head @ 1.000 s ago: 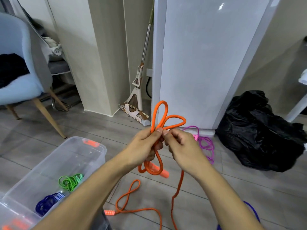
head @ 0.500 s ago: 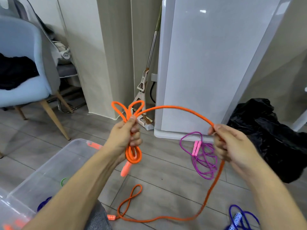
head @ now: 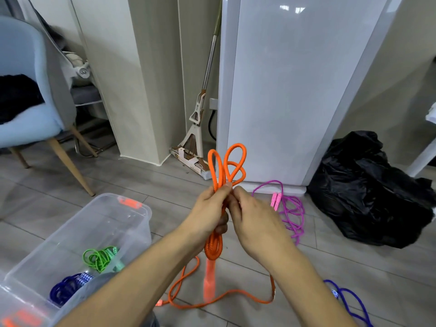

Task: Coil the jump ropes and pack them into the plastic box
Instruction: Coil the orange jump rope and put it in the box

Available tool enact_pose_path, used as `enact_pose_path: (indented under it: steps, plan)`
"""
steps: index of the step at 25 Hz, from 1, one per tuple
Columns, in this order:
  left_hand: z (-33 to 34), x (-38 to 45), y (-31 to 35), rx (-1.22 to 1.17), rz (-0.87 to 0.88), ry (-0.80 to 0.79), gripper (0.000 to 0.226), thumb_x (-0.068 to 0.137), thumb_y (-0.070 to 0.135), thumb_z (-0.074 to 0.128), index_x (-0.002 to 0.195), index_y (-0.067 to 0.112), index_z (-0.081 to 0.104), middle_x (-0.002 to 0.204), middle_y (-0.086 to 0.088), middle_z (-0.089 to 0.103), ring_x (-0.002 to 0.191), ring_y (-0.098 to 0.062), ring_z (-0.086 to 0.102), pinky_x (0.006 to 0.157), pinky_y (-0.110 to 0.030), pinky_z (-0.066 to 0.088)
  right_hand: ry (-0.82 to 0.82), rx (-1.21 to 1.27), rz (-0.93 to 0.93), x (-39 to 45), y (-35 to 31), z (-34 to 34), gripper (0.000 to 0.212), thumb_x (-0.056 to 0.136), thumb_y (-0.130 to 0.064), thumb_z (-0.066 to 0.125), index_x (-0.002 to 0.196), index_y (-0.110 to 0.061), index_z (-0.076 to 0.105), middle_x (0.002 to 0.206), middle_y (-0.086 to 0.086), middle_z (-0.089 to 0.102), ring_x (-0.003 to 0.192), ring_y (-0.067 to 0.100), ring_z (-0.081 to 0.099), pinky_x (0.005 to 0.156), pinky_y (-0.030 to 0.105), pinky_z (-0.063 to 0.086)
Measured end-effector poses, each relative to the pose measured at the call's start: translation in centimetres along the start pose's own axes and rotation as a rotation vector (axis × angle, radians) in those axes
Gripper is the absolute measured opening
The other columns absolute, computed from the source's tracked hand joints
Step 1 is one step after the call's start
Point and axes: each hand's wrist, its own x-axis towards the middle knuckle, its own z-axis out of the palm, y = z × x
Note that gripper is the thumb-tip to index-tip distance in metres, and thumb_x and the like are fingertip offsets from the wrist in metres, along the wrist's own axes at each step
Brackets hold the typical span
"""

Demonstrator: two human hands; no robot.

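Observation:
My left hand (head: 207,215) grips a bundle of orange jump rope (head: 227,166) held upright, its loops sticking out above my fist and below it. My right hand (head: 254,220) pinches the same rope right beside the left thumb. One orange handle (head: 208,282) dangles under the bundle, and the slack rope trails across the floor. The clear plastic box (head: 132,213) stands open at lower left with a coiled green rope (head: 99,257) and a coiled dark blue rope (head: 66,289) inside. A pink-purple rope (head: 290,208) and a blue-purple rope (head: 349,300) lie loose on the floor.
A white cabinet (head: 295,90) stands straight ahead with a mop (head: 198,128) leaning at its left. A black plastic bag (head: 368,187) sits on the floor at right. A light blue chair (head: 26,109) with wooden legs stands at left.
My right hand, which was out to the right pulling an arc of rope, has come back to the left hand, laying another loop onto the bundle. The slack on the floor is shorter.

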Motion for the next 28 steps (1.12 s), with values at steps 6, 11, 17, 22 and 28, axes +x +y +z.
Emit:
enact_pose_path:
  steps: [6, 11, 17, 22, 28]
  plan:
    - [-2.0, 1.6, 1.6, -0.277, 0.084, 0.121, 0.026, 0.103, 0.017, 0.045, 0.080, 0.010, 0.053, 0.061, -0.003, 0.055, 0.047, -0.014, 0.050, 0.041, -0.021, 0.044, -0.253, 0.396, -0.056, 0.1, 0.6, -0.8, 0.033, 0.106, -0.033, 0.039, 0.076, -0.025, 0.050, 0.056, -0.009, 0.046, 0.053, 0.017, 0.044, 0.056, 0.037, 0.038]
    - [-8.4, 4.6, 4.0, -0.764, 0.063, 0.110, 0.025, 0.099, 0.000, 0.036, 0.079, 0.010, 0.047, 0.058, 0.001, 0.045, 0.042, -0.009, 0.043, 0.044, -0.018, 0.046, -0.676, 0.700, 0.081, -0.9, 4.0, -4.7, 0.036, 0.106, -0.029, 0.041, 0.084, -0.007, 0.058, 0.052, 0.002, 0.032, 0.040, 0.018, 0.032, 0.048, 0.030, 0.029]
    - [-10.6, 5.6, 3.7, -0.465, 0.185, 0.256, 0.025, 0.104, 0.019, 0.042, 0.079, 0.019, 0.043, 0.051, 0.006, 0.036, 0.033, -0.003, 0.023, 0.032, -0.014, 0.020, -0.259, 0.763, 0.191, -0.5, 7.4, -7.2, 0.028, 0.101, -0.022, 0.051, 0.084, -0.002, 0.060, 0.060, 0.004, 0.024, 0.047, 0.012, 0.020, 0.040, 0.019, 0.019]
    - [-3.6, 2.0, 1.6, 0.039, 0.199, -0.041, 0.024, 0.103, 0.023, 0.046, 0.082, 0.012, 0.049, 0.058, -0.007, 0.032, 0.036, -0.009, 0.021, 0.039, -0.016, 0.019, -0.078, 0.651, -0.031, 0.7, 3.5, -3.3, 0.024, 0.103, -0.023, 0.051, 0.082, -0.015, 0.061, 0.053, -0.009, 0.035, 0.047, 0.008, 0.026, 0.043, 0.021, 0.023]
    - [-1.9, 0.0, 1.3, 0.265, 0.272, -0.243, 0.019, 0.103, 0.023, 0.047, 0.092, 0.011, 0.056, 0.066, -0.016, 0.054, 0.040, -0.013, 0.029, 0.040, -0.020, 0.024, -0.011, 0.686, 0.011, 1.3, 2.2, -1.7, 0.028, 0.104, -0.024, 0.048, 0.078, -0.017, 0.059, 0.048, -0.011, 0.041, 0.044, 0.006, 0.030, 0.045, 0.024, 0.027]
